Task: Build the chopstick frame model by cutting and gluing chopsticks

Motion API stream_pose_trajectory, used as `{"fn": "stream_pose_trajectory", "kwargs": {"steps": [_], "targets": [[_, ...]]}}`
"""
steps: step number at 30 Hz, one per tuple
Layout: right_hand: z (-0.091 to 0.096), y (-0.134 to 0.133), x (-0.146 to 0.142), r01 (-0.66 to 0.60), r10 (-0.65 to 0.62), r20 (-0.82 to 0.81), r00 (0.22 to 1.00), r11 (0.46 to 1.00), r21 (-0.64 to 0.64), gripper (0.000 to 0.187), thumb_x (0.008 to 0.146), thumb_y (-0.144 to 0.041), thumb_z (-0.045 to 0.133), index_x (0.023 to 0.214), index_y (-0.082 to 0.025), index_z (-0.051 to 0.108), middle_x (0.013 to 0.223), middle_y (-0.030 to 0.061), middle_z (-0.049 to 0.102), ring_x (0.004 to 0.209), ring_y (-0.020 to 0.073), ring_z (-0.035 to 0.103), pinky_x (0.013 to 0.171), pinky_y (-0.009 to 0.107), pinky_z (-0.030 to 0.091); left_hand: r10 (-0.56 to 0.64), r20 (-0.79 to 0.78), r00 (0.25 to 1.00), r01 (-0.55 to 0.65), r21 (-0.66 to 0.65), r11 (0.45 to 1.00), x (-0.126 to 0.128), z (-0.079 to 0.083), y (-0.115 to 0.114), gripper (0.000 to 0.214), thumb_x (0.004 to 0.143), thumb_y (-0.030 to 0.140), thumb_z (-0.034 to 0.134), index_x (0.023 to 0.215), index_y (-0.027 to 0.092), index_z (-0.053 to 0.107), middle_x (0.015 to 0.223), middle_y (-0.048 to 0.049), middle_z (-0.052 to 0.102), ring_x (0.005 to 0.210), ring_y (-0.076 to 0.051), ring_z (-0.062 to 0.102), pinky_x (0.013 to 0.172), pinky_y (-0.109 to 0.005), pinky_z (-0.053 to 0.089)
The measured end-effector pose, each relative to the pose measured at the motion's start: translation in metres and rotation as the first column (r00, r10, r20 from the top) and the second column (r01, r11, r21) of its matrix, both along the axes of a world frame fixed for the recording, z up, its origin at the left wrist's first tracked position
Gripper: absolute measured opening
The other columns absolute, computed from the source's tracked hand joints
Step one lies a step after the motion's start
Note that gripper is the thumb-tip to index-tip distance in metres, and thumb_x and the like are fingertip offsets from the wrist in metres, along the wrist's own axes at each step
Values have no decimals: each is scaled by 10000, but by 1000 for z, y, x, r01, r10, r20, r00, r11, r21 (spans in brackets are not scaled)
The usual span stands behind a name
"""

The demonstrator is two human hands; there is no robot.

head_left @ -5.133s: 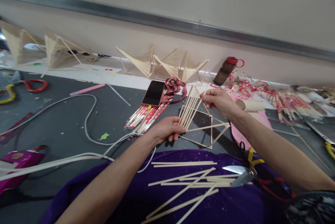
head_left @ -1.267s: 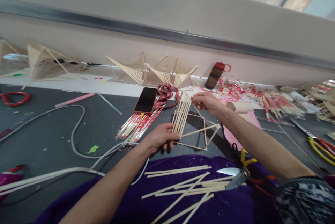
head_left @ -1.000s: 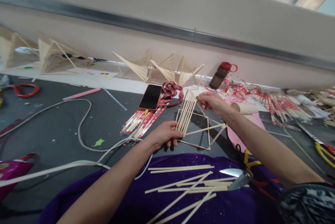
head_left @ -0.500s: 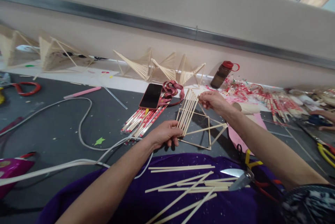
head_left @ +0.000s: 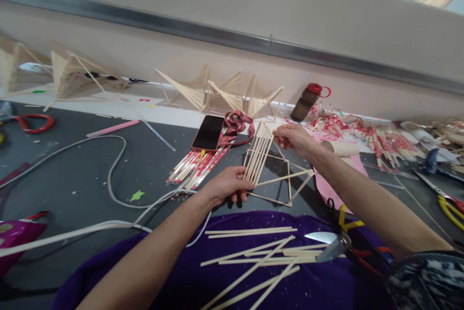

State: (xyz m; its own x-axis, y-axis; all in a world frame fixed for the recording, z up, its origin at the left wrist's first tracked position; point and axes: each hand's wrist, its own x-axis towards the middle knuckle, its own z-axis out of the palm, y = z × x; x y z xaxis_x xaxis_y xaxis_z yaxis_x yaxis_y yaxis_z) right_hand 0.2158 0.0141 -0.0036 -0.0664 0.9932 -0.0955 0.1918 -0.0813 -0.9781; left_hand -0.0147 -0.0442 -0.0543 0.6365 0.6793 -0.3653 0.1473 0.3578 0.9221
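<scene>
A small frame of wooden sticks (head_left: 258, 155) stands on the dark table, with several sticks laid side by side along one slanted side. My left hand (head_left: 232, 184) is closed on the lower ends of those sticks, thumb on top. At their upper end my right hand (head_left: 293, 138) pinches the corner of the frame, its fingertips together. Loose wooden sticks (head_left: 253, 254) lie on the purple cloth (head_left: 145, 276) in front of me. Scissors (head_left: 339, 242) with partly spread blades rest on the cloth's right side.
Behind the frame lie a phone (head_left: 208, 132), a red lanyard (head_left: 237, 124) and wrapped chopsticks (head_left: 199, 167). Finished stick models (head_left: 224, 92) line the wall beside a brown bottle (head_left: 306, 102). A white cable (head_left: 112, 179) crosses the left. More scissors (head_left: 440, 194) lie at right.
Both hands keep nearly the same hold on the stick frame. At the far right edge, another person's hand has gone out of view.
</scene>
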Motion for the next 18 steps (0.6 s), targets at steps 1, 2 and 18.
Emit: {"fn": "stream_pose_trajectory", "kwargs": {"steps": [1, 2, 18], "targets": [[0, 0, 0, 2, -2, 0, 1000, 1000, -4, 168, 650, -267, 631, 555, -146, 563, 484, -15, 531, 374, 68, 452, 324, 189, 248, 1, 0, 1000, -1, 2, 1000, 0, -1, 0, 314, 658, 263, 675, 922, 124, 577, 523, 39, 543, 385, -83, 546, 278, -119, 304], [0, 0, 0, 4, -4, 0, 1000, 1000, -6, 169, 650, -268, 630, 554, -147, 562, 485, -15, 532, 375, 68, 453, 324, 190, 249, 2, -1, 1000, -2, 3, 1000, 0, -1, 0, 310, 661, 263, 673, 921, 126, 576, 521, 41, 539, 385, -83, 546, 278, -119, 304], [0, 0, 0, 0, 0, 18, 1000, 1000, -6, 179, 657, -280, 628, 560, -143, 565, 470, -17, 530, 374, 62, 450, 332, 189, 255, -10, -20, 1000, 11, 50, 999, 1, 0, 0, 172, 710, 275, 586, 808, 135, 571, 488, 32, 558, 340, -74, 511, 269, -122, 298]]}}
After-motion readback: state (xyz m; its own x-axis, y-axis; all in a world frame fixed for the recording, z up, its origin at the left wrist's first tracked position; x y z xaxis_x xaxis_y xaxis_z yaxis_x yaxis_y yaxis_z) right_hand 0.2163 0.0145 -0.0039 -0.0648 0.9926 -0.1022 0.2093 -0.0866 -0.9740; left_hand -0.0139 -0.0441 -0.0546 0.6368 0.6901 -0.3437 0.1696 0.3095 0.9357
